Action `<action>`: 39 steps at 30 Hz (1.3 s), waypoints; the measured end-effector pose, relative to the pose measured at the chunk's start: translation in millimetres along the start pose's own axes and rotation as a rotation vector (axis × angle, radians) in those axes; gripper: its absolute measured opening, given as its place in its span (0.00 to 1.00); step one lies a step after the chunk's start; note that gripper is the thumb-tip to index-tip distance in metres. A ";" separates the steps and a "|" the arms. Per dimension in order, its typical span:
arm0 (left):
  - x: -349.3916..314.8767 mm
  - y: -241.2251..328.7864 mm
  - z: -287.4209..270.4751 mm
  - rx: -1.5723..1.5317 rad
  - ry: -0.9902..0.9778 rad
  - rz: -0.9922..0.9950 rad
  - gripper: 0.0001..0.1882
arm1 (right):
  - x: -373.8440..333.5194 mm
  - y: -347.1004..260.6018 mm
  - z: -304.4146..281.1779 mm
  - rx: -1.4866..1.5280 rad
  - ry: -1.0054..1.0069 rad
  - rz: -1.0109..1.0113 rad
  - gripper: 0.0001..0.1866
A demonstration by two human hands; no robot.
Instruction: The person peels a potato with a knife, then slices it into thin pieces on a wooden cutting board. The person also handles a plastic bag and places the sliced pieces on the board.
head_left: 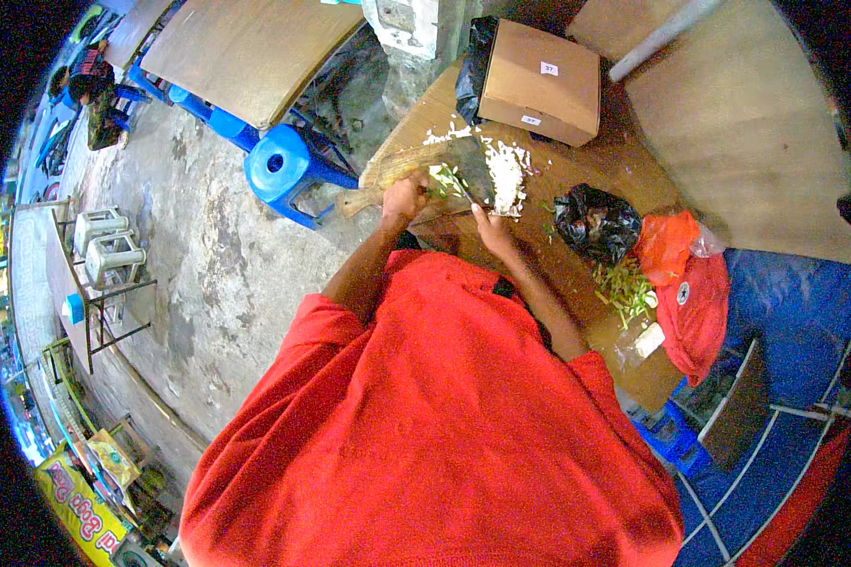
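On the wooden table: my chopping board [397,170] lies close to the near edge, so both my arms reach it without stretching.
Left hand: my left hand [405,198] is curled down over the green stalks [442,181], pinning them flat on the board, fingers tucked so the blade can pass alongside.
Right hand: my right hand [492,230] is closed round the knife's handle; the knife [471,170] has its broad dark blade slanted over the board, just beside my left hand.
Chopped pile: the white chopped bits [507,175] sit heaped on the far right of the board, beyond the blade, kept clear of the cutting spot.
Green trimmings: a loose heap of green trimmings [624,286] lies to my right on the table, well apart from the board.
Bags: a black plastic bag [596,222] and an orange bag [667,246] sit between board and trimmings, within my right arm's reach.
Cardboard box: the cardboard box [544,80] stands behind the board, out of my way.
Blue stool: the blue stool [279,168] stands on the concrete floor to my left.
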State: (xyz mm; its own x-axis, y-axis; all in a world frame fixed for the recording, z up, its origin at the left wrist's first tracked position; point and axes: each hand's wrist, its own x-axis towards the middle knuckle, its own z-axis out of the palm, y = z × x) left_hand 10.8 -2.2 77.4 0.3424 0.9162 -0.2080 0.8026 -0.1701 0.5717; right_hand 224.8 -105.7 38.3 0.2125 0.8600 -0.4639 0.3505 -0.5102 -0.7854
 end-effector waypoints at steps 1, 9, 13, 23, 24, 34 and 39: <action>-0.6 4.0 -3.3 0.036 -0.019 0.135 0.12 | 0.5 2.7 0.1 0.016 0.053 -0.114 0.22; 15.6 14.2 2.9 0.181 -0.141 0.253 0.09 | -20.9 14.0 -2.0 0.167 0.137 -0.223 0.21; 23.4 11.1 11.6 0.129 -0.003 0.229 0.09 | -31.0 11.0 -2.4 0.088 0.022 -0.148 0.26; -19.9 -21.7 -18.8 -0.081 0.349 -0.198 0.12 | -14.3 5.6 11.6 -0.300 -0.222 -0.077 0.38; -22.2 -22.2 -18.9 -0.124 0.336 -0.193 0.13 | -11.6 4.0 14.5 -0.307 -0.243 -0.053 0.38; -13.9 -2.7 26.4 -0.143 0.144 -0.205 0.11 | -8.8 6.7 18.3 -0.042 -0.023 -0.126 0.35; -18.2 -4.4 31.4 -0.150 0.197 -0.219 0.10 | -14.1 11.9 20.0 -0.185 -0.111 -0.124 0.35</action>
State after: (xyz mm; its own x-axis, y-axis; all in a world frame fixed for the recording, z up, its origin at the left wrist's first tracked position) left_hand 16.3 -29.5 53.7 0.0566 0.9803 -0.1894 0.7607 0.0806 0.6441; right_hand 207.7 -123.8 27.3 0.0598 0.9061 -0.4187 0.5306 -0.3841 -0.7556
